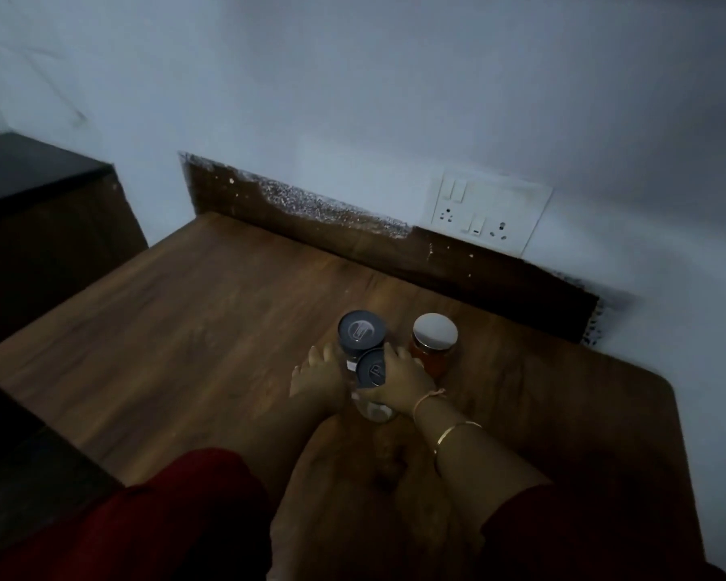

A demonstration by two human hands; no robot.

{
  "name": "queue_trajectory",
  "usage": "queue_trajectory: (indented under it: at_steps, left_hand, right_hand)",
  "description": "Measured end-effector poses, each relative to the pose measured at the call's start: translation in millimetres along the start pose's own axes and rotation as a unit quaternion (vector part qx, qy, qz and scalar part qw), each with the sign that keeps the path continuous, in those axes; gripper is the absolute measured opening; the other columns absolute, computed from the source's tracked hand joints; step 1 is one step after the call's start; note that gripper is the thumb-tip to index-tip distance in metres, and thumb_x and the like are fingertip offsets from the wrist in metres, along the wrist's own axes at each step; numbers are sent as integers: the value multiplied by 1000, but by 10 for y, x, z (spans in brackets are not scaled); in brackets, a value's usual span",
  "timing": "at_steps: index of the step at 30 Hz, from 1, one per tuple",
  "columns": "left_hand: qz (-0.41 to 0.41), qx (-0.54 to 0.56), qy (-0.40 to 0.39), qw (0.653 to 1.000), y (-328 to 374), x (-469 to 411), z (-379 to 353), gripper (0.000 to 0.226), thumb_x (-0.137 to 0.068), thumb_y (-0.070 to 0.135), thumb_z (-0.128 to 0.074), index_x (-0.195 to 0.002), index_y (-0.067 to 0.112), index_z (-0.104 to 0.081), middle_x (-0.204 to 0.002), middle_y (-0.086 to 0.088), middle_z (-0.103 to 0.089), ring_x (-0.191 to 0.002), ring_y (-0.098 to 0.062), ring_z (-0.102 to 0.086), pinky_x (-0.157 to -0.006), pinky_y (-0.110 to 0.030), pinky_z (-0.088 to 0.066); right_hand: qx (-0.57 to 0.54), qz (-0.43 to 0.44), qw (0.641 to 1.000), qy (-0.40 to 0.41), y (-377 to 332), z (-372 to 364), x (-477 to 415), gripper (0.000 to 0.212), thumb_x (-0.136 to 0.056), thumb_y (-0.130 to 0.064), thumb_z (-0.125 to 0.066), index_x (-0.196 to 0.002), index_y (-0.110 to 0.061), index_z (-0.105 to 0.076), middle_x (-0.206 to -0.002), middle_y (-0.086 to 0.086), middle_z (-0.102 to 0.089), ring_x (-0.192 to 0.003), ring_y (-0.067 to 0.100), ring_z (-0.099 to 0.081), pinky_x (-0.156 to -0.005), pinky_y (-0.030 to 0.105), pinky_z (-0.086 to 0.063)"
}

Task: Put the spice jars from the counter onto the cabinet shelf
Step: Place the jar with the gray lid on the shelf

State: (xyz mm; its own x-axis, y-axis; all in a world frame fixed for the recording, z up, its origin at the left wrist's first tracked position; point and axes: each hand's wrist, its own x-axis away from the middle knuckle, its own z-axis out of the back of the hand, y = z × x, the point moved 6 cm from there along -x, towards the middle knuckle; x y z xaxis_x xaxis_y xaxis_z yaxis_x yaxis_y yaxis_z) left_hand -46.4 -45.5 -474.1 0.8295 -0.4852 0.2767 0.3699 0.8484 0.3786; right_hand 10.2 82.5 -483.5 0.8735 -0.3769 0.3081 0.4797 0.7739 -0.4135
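Observation:
Three spice jars stand close together on the wooden counter (185, 329). Two have dark grey lids: a far jar (361, 331) and a near jar (372, 369) with a clear body. To their right is a silver-lidded jar (435, 334) with red-orange contents. My right hand (405, 381) wraps the near grey-lidded jar from the right. My left hand (317, 377) lies against the left side of the two grey-lidded jars with its fingers stretched forward. Whether it grips either jar is hidden. No cabinet shelf is in view.
A wooden backsplash strip (311, 215) runs along the white wall behind the counter. A white socket and switch plate (487, 211) sits on the wall at the right. A black-topped surface (26, 165) stands to the far left. The light is dim.

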Motion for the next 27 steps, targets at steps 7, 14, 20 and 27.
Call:
queue_trajectory:
  at_steps: [7, 14, 20, 27]
  left_hand:
    - [13, 44, 6, 999, -62, -5, 119, 69, -91, 14, -45, -149, 8, -8, -155, -20, -13, -138, -38, -28, -111, -48, -27]
    - [-29, 144, 79, 986, 114, -109, 625, 60, -91, 8, -48, -145, 5, -22, -142, -22, -37, -127, -34, -42, -105, -42, -37]
    - [-99, 263, 99, 955, 518, -185, 1064, 47, -97, 9, -40, -143, 3, -28, -137, -19, -44, -113, -28, -51, -89, -34, -42]
    - [-129, 585, -67, 798, 1086, -176, 1520, 49, -103, 38, -27, -124, 2, -50, -116, -19, -57, -107, -34, -58, -93, -45, -47]
  right_hand:
    - [24, -19, 1000, 3, -18, 9, -55, 100, -72, -51, -72, -149, -14, -20, -148, 16, -27, -134, 39, -31, -109, 44, -35]
    - [-49, -19, 999, 3, -33, 567, -48, 74, -60, -58, -71, -120, -18, -55, -119, 9, -58, -105, 26, -58, -92, 42, -51]
    - [-172, 14, 984, 52, -177, 1405, 94, 83, -65, -54, -73, -134, -15, -48, -130, 8, -54, -111, 25, -57, -95, 40, -49]
    - [-305, 108, 934, 149, -557, 2329, 434, 70, -82, -38, -68, -143, -26, -36, -136, 7, -47, -112, 24, -53, -86, 30, -46]
